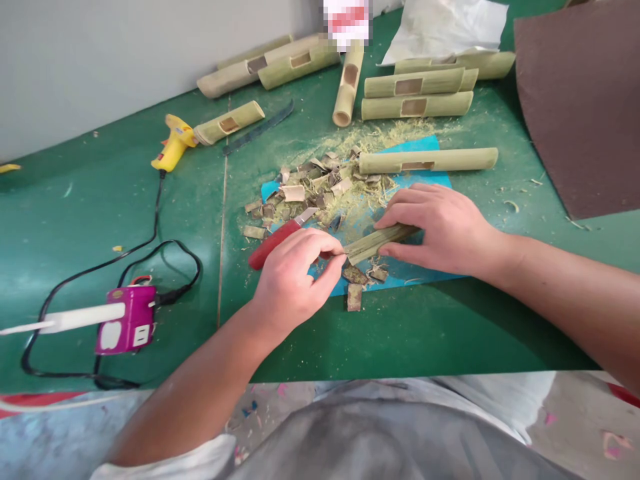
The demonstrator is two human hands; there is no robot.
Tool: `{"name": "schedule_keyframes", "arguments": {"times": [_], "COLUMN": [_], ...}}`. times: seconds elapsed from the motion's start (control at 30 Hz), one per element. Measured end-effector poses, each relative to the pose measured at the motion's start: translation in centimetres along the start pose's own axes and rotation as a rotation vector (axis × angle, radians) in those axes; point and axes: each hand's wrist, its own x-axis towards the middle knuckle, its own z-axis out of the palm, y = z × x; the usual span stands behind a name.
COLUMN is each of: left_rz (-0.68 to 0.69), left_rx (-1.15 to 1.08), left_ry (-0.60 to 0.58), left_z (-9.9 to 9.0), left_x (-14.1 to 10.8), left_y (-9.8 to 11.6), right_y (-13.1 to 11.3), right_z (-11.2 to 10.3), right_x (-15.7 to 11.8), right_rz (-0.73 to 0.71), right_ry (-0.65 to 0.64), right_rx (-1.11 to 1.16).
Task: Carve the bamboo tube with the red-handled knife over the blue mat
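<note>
My right hand (pixel 435 223) is closed on a short split bamboo piece (pixel 375 244), thumb below and fingers above its right part. The thumb and forefinger of my left hand (pixel 303 273) pinch at the piece's left end; whether a loose fibre is also between them is too small to tell. Just beyond my left hand lies a red-handled knife (pixel 275 243), its short blade pointing up to the right. Bamboo chips (pixel 293 193) and shavings are heaped on a blue sheet (pixel 420 267). Behind my right hand rests a bamboo tube (pixel 465 159) with a cut-out window.
More windowed bamboo tubes (pixel 440 105) lie along the back of the green table (pixel 400 333). To the left are a yellow glue gun (pixel 173 143), a dark saw blade (pixel 263 127) and a purple power socket (pixel 127 320) with a looping black cord. A brown sheet (pixel 580 107) covers the right back.
</note>
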Motion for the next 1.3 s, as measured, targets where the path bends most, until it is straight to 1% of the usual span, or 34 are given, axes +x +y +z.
{"name": "schedule_keyframes", "arguments": {"times": [0.2,0.33,0.7,0.87,1.0,1.3], "left_rz": [0.007,0.062,0.126,0.148,0.153,0.178], "left_rx": [-0.022,-0.026,0.087,0.090,0.112,0.181], "left_ry": [-0.004,0.002,0.062,0.054,0.069,0.067], "left_z": [0.02,0.04,0.16,0.42,0.61,0.38], "left_x": [0.14,0.21,0.07,0.27,0.36,0.22], "left_y": [0.08,0.06,0.36,0.34,0.43,0.68], "right_y": [-0.03,-0.10,-0.05,-0.06,-0.11,0.04], "right_z": [0.01,-0.03,0.10,0.11,0.04,0.24], "right_x": [-0.01,-0.01,0.03,0.02,0.07,0.03], "right_rz": [-0.004,0.007,0.006,0.004,0.008,-0.004], "right_ry": [0.003,-0.001,0.010,0.011,0.007,0.021], "right_rx": [-0.016,-0.020,-0.018,-0.024,-0.023,-0.020]}}
